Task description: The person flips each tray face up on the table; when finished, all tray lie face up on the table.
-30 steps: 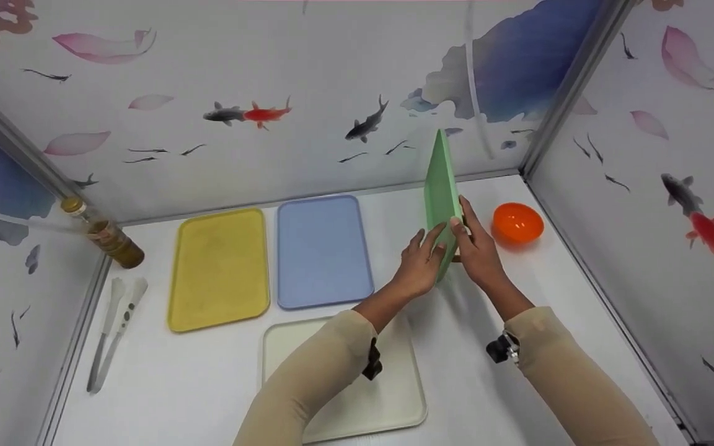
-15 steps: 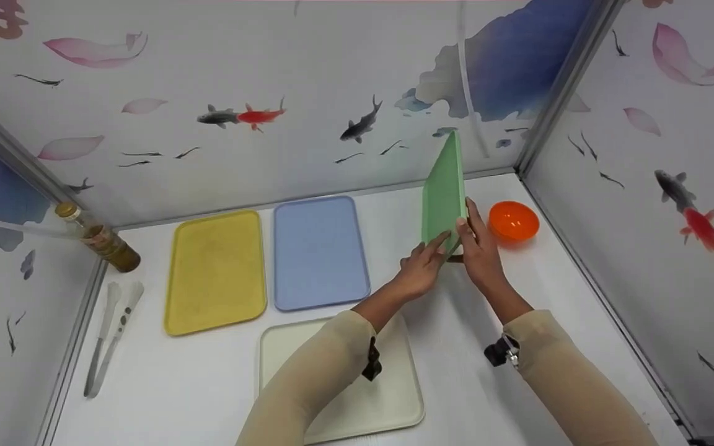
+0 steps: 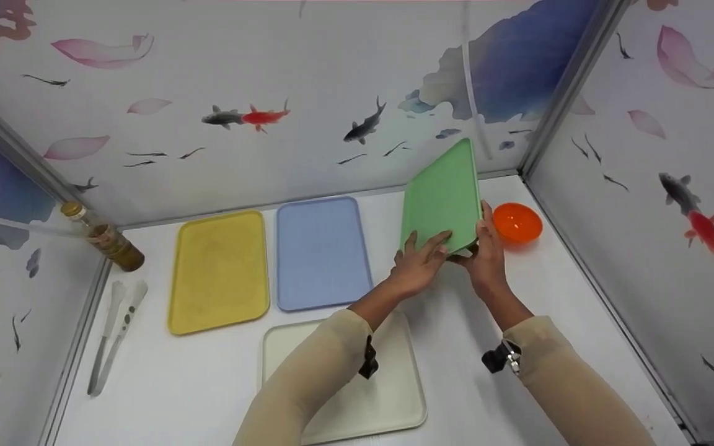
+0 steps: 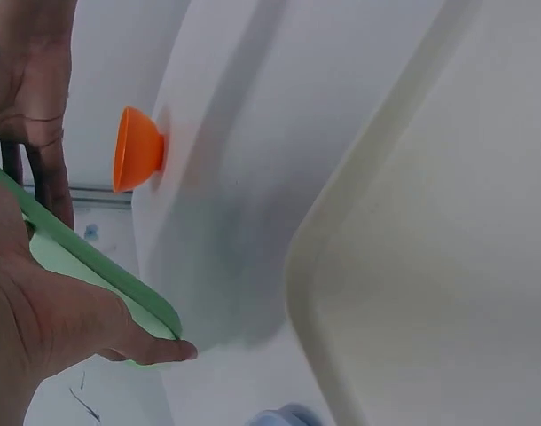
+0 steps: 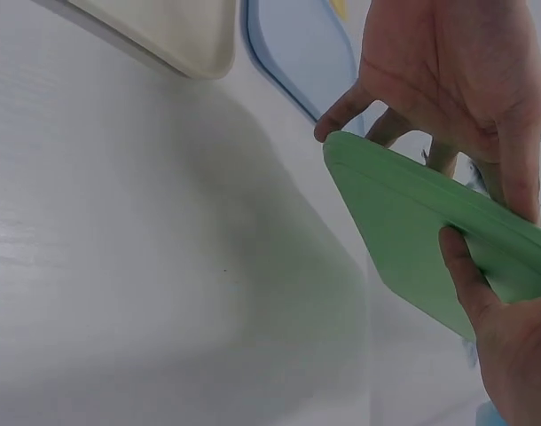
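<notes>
A green tray [image 3: 444,198] is held up, tilted above the right part of the table, its inner face turned to the left. My left hand [image 3: 418,267] holds its lower end, with fingers spread over the inner face. In the left wrist view, one of that hand's fingertips [image 4: 184,351] sits at the tray's corner. My right hand [image 3: 488,263] grips the right edge. In the right wrist view, a digit [image 5: 466,271] of the right hand presses the tray's underside. Just right of that hand stands an orange bowl [image 3: 517,223], apart from it.
A cream tray [image 3: 388,396] lies beneath my left forearm. Behind it are a blue tray [image 3: 323,254] and a yellow tray [image 3: 219,272]. At the far left, tongs [image 3: 115,337] lie on the table and a bottle [image 3: 109,241] stands by the wall. Patterned walls enclose the back and sides.
The green tray has turned from almost edge-on so more of its inner face shows, and its top has shifted right and slightly lower. Both hands have turned with it.
</notes>
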Available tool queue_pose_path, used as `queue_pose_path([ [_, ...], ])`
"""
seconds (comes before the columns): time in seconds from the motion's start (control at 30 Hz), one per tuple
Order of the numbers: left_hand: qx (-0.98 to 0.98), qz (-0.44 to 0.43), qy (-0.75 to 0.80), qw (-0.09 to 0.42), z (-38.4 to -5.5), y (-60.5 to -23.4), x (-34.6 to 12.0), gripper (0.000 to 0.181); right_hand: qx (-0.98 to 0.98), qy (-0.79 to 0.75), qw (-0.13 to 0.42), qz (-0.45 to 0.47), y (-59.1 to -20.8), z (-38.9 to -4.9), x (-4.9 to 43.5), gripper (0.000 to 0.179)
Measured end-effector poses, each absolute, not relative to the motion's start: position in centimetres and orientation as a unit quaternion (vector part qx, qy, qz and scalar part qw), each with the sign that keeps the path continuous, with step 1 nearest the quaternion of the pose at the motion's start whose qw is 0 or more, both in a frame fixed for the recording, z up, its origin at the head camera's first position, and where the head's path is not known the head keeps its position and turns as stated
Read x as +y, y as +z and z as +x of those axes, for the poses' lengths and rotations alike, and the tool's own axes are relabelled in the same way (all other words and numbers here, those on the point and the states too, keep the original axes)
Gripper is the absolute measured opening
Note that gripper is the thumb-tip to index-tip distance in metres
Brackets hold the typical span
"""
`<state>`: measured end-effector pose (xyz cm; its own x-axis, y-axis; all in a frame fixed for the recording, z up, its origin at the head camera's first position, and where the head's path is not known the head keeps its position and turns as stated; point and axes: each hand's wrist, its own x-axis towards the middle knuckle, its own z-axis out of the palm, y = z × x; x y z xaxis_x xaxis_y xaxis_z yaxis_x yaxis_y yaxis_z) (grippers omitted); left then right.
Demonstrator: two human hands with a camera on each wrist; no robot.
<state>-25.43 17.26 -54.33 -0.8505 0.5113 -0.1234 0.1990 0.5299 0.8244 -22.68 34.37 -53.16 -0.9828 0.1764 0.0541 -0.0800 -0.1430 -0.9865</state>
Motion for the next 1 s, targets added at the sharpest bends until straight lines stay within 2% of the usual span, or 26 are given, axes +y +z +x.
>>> queue_pose_path([
  [0.17,0.868,0.183,0.434,0.157,-25.4,-54.3,16.7,0.055,-0.598,0.796,0.087,-0.040,-53.2,-22.6,33.9,0.062],
  [0.3,0.867,0.151,0.451,0.148,-25.7,-54.6,16.2,0.063,-0.587,0.804,0.089,-0.036,-53.0,-22.6,33.5,0.062],
  [0.57,0.864,0.079,0.477,0.140,-26.5,-55.1,14.8,0.111,-0.589,0.802,0.093,-0.004,-52.7,-22.8,32.8,0.063],
  [0.67,0.865,0.068,0.479,0.131,-26.6,-55.4,14.2,0.123,-0.601,0.794,0.086,0.011,-52.7,-22.9,32.7,0.062],
  [0.8,0.864,0.054,0.485,0.122,-26.4,-55.7,13.4,0.124,-0.628,0.774,0.082,0.014,-52.7,-22.8,32.8,0.060],
  [1.0,0.865,0.036,0.493,0.085,-26.2,-56.0,12.4,0.115,-0.672,0.735,0.090,0.005,-52.7,-23.0,33.0,0.054],
])
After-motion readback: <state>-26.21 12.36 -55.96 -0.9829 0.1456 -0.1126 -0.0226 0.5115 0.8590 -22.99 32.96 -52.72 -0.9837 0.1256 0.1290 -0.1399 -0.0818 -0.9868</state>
